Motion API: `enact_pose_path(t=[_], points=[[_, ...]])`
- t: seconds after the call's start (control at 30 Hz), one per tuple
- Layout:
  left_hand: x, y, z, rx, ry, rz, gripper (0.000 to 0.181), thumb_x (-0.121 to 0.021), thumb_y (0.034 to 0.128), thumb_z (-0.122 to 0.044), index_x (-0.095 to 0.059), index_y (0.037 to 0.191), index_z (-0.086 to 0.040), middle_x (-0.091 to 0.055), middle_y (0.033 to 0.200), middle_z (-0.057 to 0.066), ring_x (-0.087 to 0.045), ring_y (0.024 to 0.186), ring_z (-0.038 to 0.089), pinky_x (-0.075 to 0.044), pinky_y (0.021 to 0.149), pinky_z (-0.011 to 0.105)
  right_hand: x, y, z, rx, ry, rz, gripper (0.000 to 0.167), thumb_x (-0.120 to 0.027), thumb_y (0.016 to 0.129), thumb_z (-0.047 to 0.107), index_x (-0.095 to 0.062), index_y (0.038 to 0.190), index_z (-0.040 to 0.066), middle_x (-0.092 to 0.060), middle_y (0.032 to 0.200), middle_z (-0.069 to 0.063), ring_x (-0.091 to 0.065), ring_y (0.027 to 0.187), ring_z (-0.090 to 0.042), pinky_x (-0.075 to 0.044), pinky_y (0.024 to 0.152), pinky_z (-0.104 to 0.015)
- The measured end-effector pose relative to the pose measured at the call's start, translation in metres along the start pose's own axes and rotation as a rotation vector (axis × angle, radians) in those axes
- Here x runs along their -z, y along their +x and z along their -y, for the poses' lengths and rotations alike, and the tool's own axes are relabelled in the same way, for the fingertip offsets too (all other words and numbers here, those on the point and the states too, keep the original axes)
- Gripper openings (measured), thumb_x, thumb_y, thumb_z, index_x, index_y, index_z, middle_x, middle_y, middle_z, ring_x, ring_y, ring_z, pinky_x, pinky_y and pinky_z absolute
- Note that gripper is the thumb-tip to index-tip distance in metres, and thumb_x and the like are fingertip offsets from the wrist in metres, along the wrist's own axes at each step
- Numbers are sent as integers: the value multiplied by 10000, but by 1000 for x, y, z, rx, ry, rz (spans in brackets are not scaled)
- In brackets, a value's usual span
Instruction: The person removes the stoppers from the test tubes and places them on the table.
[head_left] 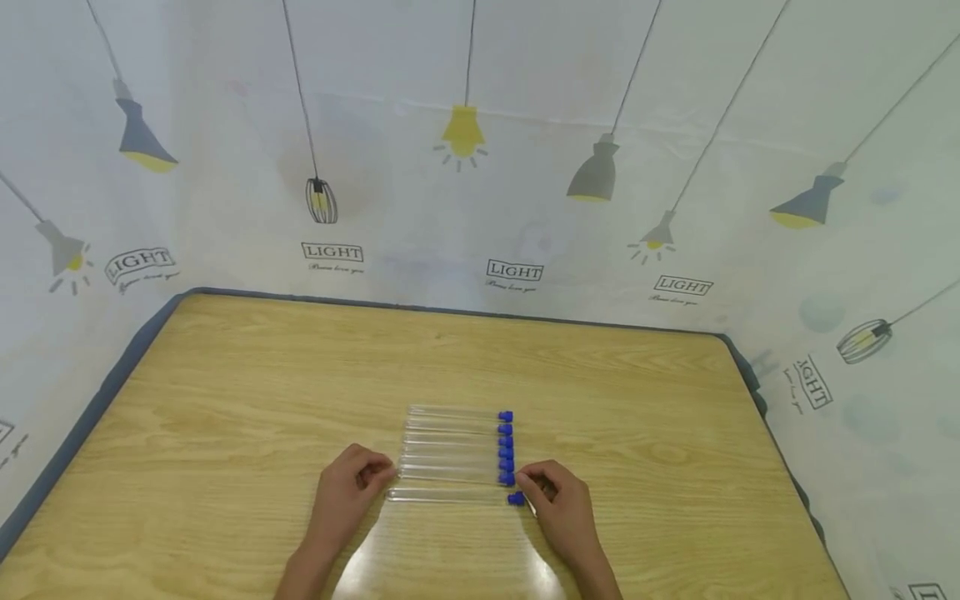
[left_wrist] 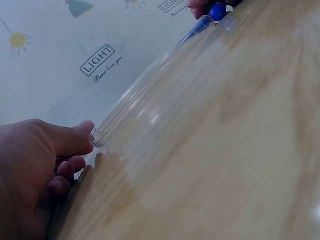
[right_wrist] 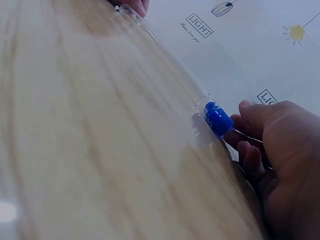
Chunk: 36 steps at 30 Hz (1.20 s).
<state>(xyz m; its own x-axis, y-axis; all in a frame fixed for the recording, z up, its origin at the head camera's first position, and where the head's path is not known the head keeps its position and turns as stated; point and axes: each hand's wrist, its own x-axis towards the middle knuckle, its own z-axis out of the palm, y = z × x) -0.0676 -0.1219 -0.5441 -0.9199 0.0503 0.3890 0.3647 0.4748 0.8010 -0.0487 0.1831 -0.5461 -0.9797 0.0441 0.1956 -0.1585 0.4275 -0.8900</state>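
Several clear glass test tubes [head_left: 450, 447] lie side by side on the wooden table, their blue caps [head_left: 506, 442] lined up on the right. A single test tube [head_left: 448, 496] with its own blue cap [head_left: 516, 498] lies nearer me, slightly apart from the row. With its fingertips, my left hand [head_left: 349, 487] touches the rounded end of the row's nearest tube. My right hand [head_left: 558, 504] is at the capped side, fingertips against the nearest cap of the row. In the right wrist view, a blue cap [right_wrist: 218, 119] sits beside loosely bent fingers.
The wooden table [head_left: 262, 375] has a dark edge along its back and sides. Behind it hangs a pale wall covering [head_left: 405, 200] printed with lamps and LIGHT labels. Light glares off the tabletop near both wrists.
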Motion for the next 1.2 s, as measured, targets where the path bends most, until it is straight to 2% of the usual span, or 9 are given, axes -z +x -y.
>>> enact_pose_path(t=[0.3,0.53,0.83,1.0,1.2], points=[[-2,0,-1,29,27,3,171,-814,706,4,-700,816,-60,-580,775,-37,-511,616,39,-478,518,188,-1,0,0,65,-20,-33,62,-738,856,157,-702,819,192,-637,781,104,-542,597,-81,-463,509,-230],[-1,-2,1,67,25,31,151,-813,718,-19,-711,795,-98,-566,781,-67,-504,607,35,-473,509,196,-3,-2,-2,110,4,-114,54,-733,858,127,-712,810,140,-641,768,72,-581,609,-80,-494,519,-220],[-3,-3,4,44,33,33,145,-813,710,-19,-719,777,-106,-544,783,-82,-494,608,24,-471,505,192,-4,-2,-4,148,-90,-86,67,-760,834,141,-725,780,157,-614,748,103,-533,611,-53,-459,517,-199],[-3,-3,5,43,23,28,148,-813,705,-8,-722,773,-104,-546,783,-84,-500,607,25,-473,505,193,-5,-2,0,146,-70,-89,72,-779,810,117,-731,770,153,-609,743,127,-543,616,-48,-465,520,-195],[-3,-3,3,38,-9,21,153,-811,708,1,-723,768,-108,-575,770,-91,-508,593,29,-473,494,199,-5,-2,3,149,2,-98,76,-781,794,73,-736,779,132,-634,755,97,-566,621,-86,-478,529,-209]])
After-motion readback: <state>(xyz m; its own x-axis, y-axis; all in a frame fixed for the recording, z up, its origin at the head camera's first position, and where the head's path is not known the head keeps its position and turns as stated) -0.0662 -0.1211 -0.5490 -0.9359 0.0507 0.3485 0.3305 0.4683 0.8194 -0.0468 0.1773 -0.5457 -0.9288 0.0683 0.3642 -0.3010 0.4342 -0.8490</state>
